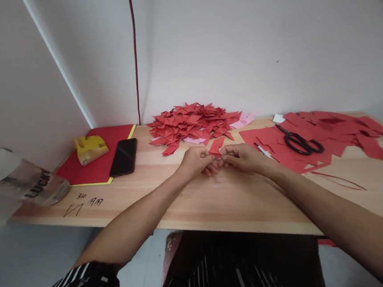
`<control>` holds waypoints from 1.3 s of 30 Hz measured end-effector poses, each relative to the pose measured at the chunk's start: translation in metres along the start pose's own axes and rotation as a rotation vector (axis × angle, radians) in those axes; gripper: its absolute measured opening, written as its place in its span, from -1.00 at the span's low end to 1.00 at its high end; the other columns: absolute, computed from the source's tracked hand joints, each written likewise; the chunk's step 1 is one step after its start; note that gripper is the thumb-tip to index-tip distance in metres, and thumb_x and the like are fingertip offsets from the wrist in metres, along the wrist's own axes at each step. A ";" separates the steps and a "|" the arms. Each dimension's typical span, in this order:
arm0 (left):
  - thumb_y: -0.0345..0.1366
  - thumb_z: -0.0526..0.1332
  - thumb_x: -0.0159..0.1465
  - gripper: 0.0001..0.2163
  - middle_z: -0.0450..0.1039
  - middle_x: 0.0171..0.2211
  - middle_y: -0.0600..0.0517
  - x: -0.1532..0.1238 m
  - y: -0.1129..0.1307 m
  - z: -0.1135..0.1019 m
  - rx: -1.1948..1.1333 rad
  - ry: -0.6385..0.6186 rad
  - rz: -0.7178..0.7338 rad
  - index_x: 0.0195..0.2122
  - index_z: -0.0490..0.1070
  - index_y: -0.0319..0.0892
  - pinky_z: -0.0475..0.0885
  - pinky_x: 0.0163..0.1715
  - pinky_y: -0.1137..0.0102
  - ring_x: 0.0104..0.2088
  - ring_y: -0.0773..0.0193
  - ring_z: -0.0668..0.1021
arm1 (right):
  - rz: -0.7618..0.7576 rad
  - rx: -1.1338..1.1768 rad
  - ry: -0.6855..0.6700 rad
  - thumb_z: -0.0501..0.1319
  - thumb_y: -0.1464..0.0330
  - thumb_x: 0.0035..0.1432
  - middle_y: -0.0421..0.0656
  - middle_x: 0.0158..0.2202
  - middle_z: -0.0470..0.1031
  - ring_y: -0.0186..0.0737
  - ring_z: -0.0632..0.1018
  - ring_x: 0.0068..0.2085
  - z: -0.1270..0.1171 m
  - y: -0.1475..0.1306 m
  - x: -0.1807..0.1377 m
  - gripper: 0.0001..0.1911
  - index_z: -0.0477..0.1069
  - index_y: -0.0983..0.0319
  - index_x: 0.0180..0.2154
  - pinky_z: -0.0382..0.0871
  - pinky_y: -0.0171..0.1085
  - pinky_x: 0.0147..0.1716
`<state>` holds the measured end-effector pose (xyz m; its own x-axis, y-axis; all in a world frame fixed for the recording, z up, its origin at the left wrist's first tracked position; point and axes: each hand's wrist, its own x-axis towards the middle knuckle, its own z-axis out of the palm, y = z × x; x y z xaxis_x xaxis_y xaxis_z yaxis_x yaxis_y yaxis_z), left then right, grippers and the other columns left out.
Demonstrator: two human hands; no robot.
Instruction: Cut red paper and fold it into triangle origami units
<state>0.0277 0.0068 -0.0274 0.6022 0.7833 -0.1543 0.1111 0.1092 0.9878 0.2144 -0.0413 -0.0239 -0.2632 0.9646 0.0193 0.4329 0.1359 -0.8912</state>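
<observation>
A small folded piece of red paper (216, 146) is pinched between my two hands, just above the middle of the table. My left hand (199, 159) grips its left side with closed fingers. On its right side, my right hand (237, 155) holds it between thumb and fingers. Parts of the piece are hidden by the fingertips. Right behind the hands lies a heap of folded red paper pieces (189, 121), with a few pink ones among them.
On the right lie red paper sheets and squares (340, 132), with black scissors (300, 143) and a white pen (263, 150) on them. At left are a black phone (123, 157), a yellow packet (91, 150), a red sheet (79, 169) and a clear LUCKY container (44, 183).
</observation>
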 end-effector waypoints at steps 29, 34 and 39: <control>-0.44 0.15 0.26 -0.86 0.45 -0.58 0.09 -0.002 0.004 -0.003 -0.048 -0.035 0.068 -0.44 0.20 -0.22 0.29 -0.75 0.60 -0.68 0.39 0.51 | 0.019 0.045 0.135 0.19 0.26 0.11 -0.16 -0.38 0.56 -0.31 0.48 -0.45 -0.008 0.009 0.003 -0.86 0.40 0.20 -0.35 0.30 -0.30 -0.46; -0.46 0.09 0.25 -0.85 0.43 -0.59 0.08 -0.004 0.009 -0.003 -0.004 -0.050 0.027 -0.48 0.21 -0.21 0.27 -0.77 0.59 -0.71 0.42 0.47 | -0.081 0.086 0.334 0.22 0.32 0.06 -0.14 -0.27 0.51 -0.26 0.50 -0.35 -0.014 0.007 0.003 -0.69 0.36 0.18 -0.10 0.35 -0.28 -0.39; -0.46 0.09 0.17 -0.91 0.41 -0.62 0.08 -0.003 0.013 -0.006 -0.106 -0.115 -0.047 -0.48 0.27 -0.22 0.25 -0.75 0.56 -0.73 0.42 0.43 | -0.195 0.017 0.238 0.20 0.37 0.10 -0.11 0.02 0.45 -0.16 0.51 -0.11 -0.012 -0.003 0.000 -0.65 0.41 0.13 -0.03 0.40 -0.20 -0.17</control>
<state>0.0221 0.0093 -0.0141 0.6857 0.7012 -0.1954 0.0604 0.2127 0.9752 0.2232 -0.0393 -0.0157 -0.1300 0.9469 0.2942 0.3791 0.3216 -0.8677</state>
